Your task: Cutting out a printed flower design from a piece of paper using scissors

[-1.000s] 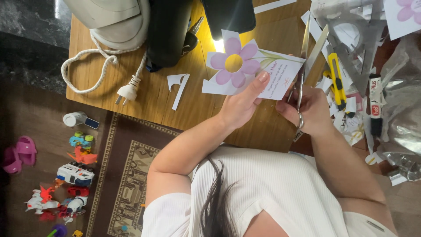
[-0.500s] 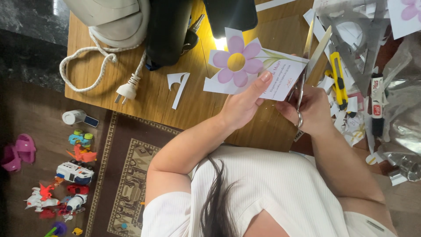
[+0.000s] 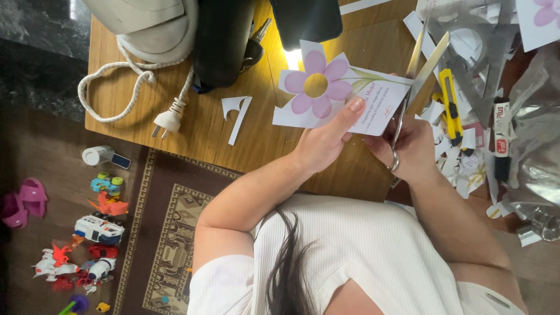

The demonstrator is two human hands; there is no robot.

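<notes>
My left hand (image 3: 321,143) pinches a white paper card (image 3: 373,108) printed with a pink flower with a yellow middle, held above the wooden table (image 3: 192,140). To the right of it, my right hand (image 3: 411,149), with a ring on one finger, grips a pair of scissors (image 3: 423,58). The scissor blades are parted and point away from me along the card's right edge. The card's left side is cut close around the petals.
A white paper offcut (image 3: 236,114) and a white plug with its cord (image 3: 169,121) lie left of the card. A yellow utility knife (image 3: 450,96), a glue stick (image 3: 501,140) and paper scraps (image 3: 461,163) crowd the right. Toys (image 3: 96,227) lie on the floor beside a rug (image 3: 169,233).
The card has shifted very slightly to the right between the hands. Both hands keep their grips and stay nearly where they were.
</notes>
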